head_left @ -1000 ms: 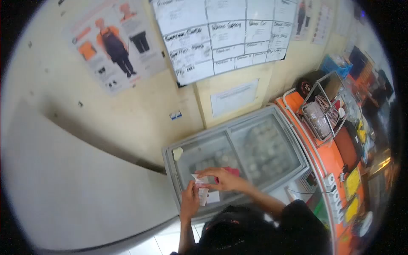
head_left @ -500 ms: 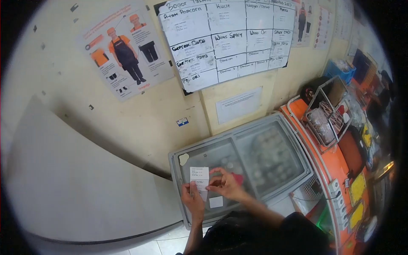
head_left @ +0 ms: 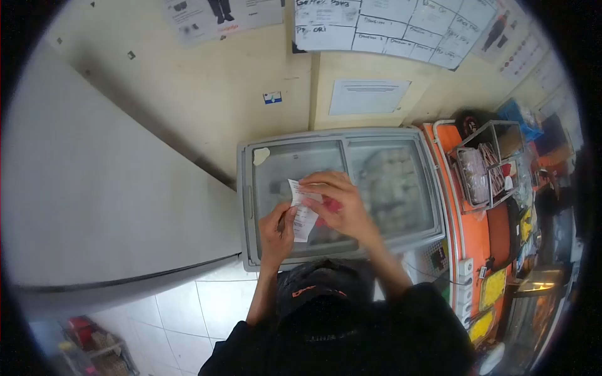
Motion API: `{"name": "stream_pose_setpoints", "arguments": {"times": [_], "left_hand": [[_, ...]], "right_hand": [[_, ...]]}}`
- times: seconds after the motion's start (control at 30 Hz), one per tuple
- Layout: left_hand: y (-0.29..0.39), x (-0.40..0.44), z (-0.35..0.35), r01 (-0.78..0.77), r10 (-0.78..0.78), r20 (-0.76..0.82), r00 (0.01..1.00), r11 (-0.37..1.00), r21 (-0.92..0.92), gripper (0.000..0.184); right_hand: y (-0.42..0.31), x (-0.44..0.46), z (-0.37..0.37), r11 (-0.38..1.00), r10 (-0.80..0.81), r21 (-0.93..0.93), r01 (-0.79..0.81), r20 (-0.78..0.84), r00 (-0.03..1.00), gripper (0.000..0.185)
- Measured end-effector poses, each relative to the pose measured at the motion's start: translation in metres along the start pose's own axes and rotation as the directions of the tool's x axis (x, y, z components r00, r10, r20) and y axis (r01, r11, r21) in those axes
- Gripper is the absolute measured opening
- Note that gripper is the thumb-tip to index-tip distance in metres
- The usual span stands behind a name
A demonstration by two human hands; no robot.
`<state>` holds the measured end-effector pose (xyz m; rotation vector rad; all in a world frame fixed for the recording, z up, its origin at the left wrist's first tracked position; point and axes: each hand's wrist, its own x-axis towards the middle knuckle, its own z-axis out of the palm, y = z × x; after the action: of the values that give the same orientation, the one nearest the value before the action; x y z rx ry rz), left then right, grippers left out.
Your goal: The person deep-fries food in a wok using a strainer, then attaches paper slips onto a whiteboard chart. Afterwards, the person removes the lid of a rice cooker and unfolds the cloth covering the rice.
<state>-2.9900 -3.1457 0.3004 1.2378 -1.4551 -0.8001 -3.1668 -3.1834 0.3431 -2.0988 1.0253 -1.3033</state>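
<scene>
A strip of white printed paper (head_left: 305,224) is held between both hands above a grey chest freezer (head_left: 248,207) with a glass top. My left hand (head_left: 276,230) pinches the paper's left edge. At its upper part, the fingers and thumb of my right hand (head_left: 338,203) grip the paper, which bends there. A pink-red item (head_left: 328,218) shows partly behind my right hand; what it is, I cannot make out. Pale round items (head_left: 395,182) lie blurred under the right half of the glass.
A large smooth grey surface (head_left: 125,182) stands at the left. Right of the freezer, an orange counter (head_left: 475,235) bears a wire rack (head_left: 489,166), yellow items (head_left: 493,289) and white sockets (head_left: 464,285). A whiteboard (head_left: 389,28) hangs above. A crate with items (head_left: 100,348) is at lower left.
The view has tilted down, showing more floor and less wall. My right hand has moved from the paper's side to its upper part, and the paper is now bent there.
</scene>
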Motion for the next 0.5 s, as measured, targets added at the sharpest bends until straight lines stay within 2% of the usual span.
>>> {"name": "stream_pose_setpoints", "arguments": {"times": [0.07, 0.13, 0.17, 0.23, 0.3, 0.33, 0.37, 0.4, 0.43, 0.5], "left_hand": [[0.000, 0.000, -0.003, -0.129, 0.128, 0.043, 0.991, 0.991, 0.017, 0.016], [-0.003, -0.001, -0.002, -0.172, 0.171, 0.046, 0.984, 0.985, 0.025, 0.015], [-0.005, -0.001, -0.002, -0.216, 0.214, 0.052, 0.976, 0.976, 0.034, 0.014], [0.001, -0.001, -0.008, -0.221, 0.214, 0.111, 0.971, 0.973, 0.062, 0.013], [0.008, -0.001, -0.014, -0.243, 0.225, 0.170, 0.959, 0.966, 0.088, 0.013], [0.010, -0.001, -0.017, -0.299, 0.263, 0.207, 0.942, 0.940, 0.166, 0.012], [0.012, 0.001, -0.018, -0.365, 0.308, 0.246, 0.919, 0.900, 0.238, 0.012], [0.013, 0.001, -0.017, -0.348, 0.291, 0.246, 0.924, 0.908, 0.233, 0.011], [0.012, -0.001, -0.016, -0.332, 0.275, 0.251, 0.928, 0.916, 0.226, 0.010], [0.005, -0.004, -0.014, -0.309, 0.251, 0.238, 0.938, 0.917, 0.254, 0.009]], "right_hand": [[-0.005, 0.002, -0.004, 1.000, -0.023, 0.014, 0.022, 0.050, 0.999, 0.024], [-0.005, 0.004, -0.007, 0.999, -0.047, 0.020, 0.045, 0.092, 0.995, 0.023], [-0.004, 0.006, -0.008, 0.994, -0.110, 0.025, 0.108, 0.126, 0.986, 0.019], [-0.003, 0.006, -0.010, 0.985, -0.172, 0.030, 0.170, 0.157, 0.972, 0.016], [-0.001, 0.009, -0.013, 0.985, -0.173, 0.060, 0.163, 0.315, 0.933, 0.013], [0.003, 0.010, -0.015, 0.983, -0.184, 0.046, 0.178, 0.303, 0.935, 0.013], [0.008, 0.009, -0.016, 0.979, -0.190, 0.134, 0.154, 0.328, 0.925, 0.013], [0.014, 0.008, -0.017, 0.968, -0.201, 0.216, 0.130, 0.350, 0.915, 0.012], [0.017, 0.007, -0.018, 0.969, -0.214, 0.190, 0.158, 0.328, 0.920, 0.012], [0.021, -0.001, -0.014, 0.968, 0.017, 0.225, -0.115, 0.397, 0.918, 0.012]]}}
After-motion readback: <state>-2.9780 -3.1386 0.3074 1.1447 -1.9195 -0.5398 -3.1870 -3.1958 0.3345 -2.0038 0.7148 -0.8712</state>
